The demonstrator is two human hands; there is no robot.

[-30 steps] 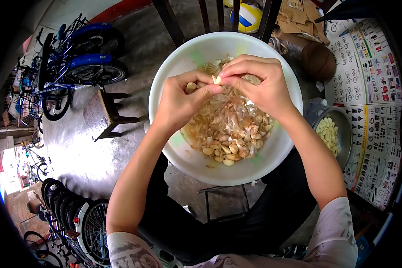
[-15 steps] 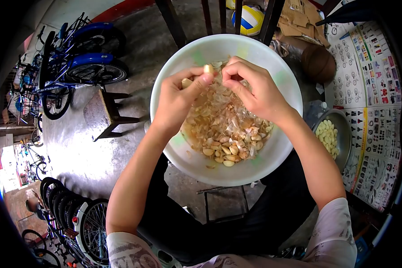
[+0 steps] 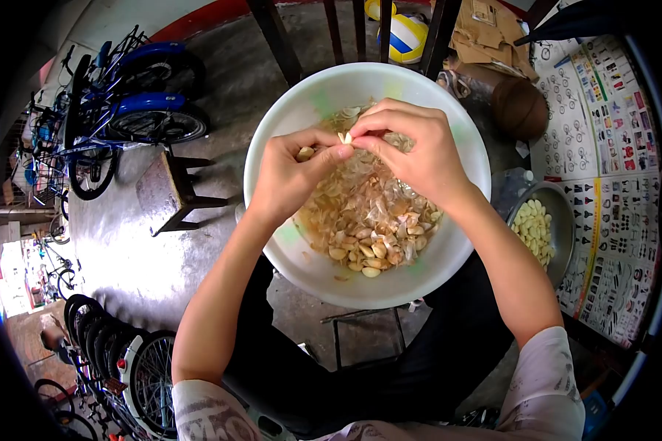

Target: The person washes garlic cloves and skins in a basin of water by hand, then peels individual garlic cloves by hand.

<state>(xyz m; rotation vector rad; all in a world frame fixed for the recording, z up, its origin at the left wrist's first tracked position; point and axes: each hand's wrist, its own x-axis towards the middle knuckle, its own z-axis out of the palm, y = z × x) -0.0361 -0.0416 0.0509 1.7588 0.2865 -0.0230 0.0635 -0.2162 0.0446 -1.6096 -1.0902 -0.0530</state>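
Observation:
Above a wide white basin (image 3: 279, 253), my left hand (image 3: 290, 169) pinches a garlic clove (image 3: 345, 137) between thumb and forefinger. Another clove (image 3: 305, 153) is tucked in its curled fingers. My right hand (image 3: 419, 151) meets it from the other side, thumb and fingertips closed on the same clove's edge; whether a bit of skin is between them is too small to tell. Below both hands the basin holds loose papery garlic skins (image 3: 368, 195) in water, with unpeeled cloves (image 3: 375, 250) heaped toward the near side.
A metal bowl (image 3: 564, 228) of peeled cloves (image 3: 533, 228) stands to the right, by a newsprint-covered table (image 3: 618, 220). Left are a wooden stool (image 3: 162, 192) and several bicycles (image 3: 151, 110). Beyond the basin are a slatted chair back (image 3: 276, 37), a volleyball (image 3: 404, 38) and a basketball (image 3: 520, 109).
My right hand has moved left and slightly down, so its fingertips now meet the clove in my left hand. The view has shifted slightly.

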